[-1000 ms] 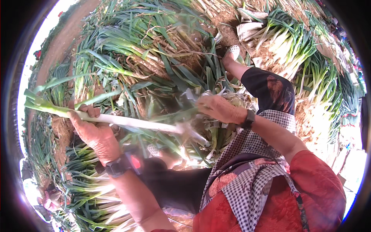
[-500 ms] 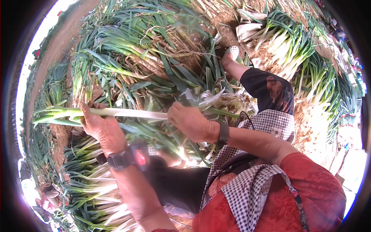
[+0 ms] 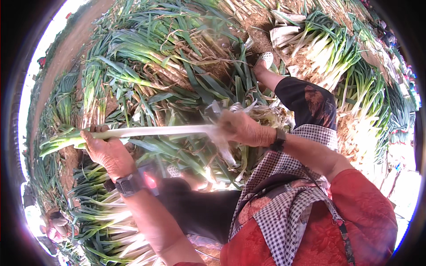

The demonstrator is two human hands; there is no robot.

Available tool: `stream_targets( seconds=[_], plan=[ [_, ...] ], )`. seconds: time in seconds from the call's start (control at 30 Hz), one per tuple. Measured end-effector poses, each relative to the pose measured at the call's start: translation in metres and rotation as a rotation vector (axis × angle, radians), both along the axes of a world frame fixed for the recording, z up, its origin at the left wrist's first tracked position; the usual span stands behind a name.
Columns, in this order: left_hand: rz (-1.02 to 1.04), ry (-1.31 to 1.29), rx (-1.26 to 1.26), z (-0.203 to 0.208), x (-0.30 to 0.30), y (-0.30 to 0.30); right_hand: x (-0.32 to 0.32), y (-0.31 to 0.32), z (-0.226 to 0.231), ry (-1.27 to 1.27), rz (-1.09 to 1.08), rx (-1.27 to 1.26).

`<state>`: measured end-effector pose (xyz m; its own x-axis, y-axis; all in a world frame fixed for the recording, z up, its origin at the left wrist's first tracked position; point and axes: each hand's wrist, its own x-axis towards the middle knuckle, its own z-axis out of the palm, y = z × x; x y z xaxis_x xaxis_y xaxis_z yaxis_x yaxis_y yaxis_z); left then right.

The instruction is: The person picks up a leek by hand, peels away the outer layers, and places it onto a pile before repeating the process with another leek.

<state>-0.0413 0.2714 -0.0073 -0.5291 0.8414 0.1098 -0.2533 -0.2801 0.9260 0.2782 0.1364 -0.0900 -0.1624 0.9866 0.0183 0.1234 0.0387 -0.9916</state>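
Observation:
My left hand (image 3: 106,153) is closed around a long green onion (image 3: 164,130) just below its green leaves, which stick out to the left. The slim white stalk lies nearly level across the view. At the stalk's right end is my right hand (image 3: 243,128), its fingers curled and smeared by motion. A pale strip of outer skin (image 3: 227,153) hangs down from those fingers; whether they also touch the stalk, I cannot tell. Beneath both hands lie loose green leaves (image 3: 166,148) and a heap of whitish peelings (image 3: 270,116).
A big heap of unpeeled green onions (image 3: 155,48) lies ahead. Rows of cleaned green onions (image 3: 106,217) are at lower left, and more bunches (image 3: 328,53) at upper right. My outstretched leg (image 3: 306,99) and checkered apron (image 3: 284,226) border the work spot.
My right hand has moved right and slightly up along the stalk, and a pale strip now hangs from it. My left hand has shifted a little left with the green onion.

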Motion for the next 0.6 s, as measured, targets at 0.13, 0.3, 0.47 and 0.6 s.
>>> stream_targets(
  seconds=[0.13, 0.3, 0.47, 0.6],
  plan=[
    [0.082, 0.053, -0.037, 0.009, 0.018, -0.005, 0.051, 0.007, -0.049, -0.875, 0.276, 0.145],
    [-0.047, 0.650, -0.021, -0.005, 0.016, -0.015, 0.023, 0.019, -0.002, -0.143, 0.381, -0.167],
    [-0.246, -0.201, -0.012, -0.003, 0.056, -0.008, -0.031, -0.003, -0.003, -0.241, 0.602, 0.052],
    [-0.261, -0.025, -0.138, -0.001, 0.100, -0.023, -0.056, -0.010, -0.023, -0.017, 0.280, 0.169]
  ],
)
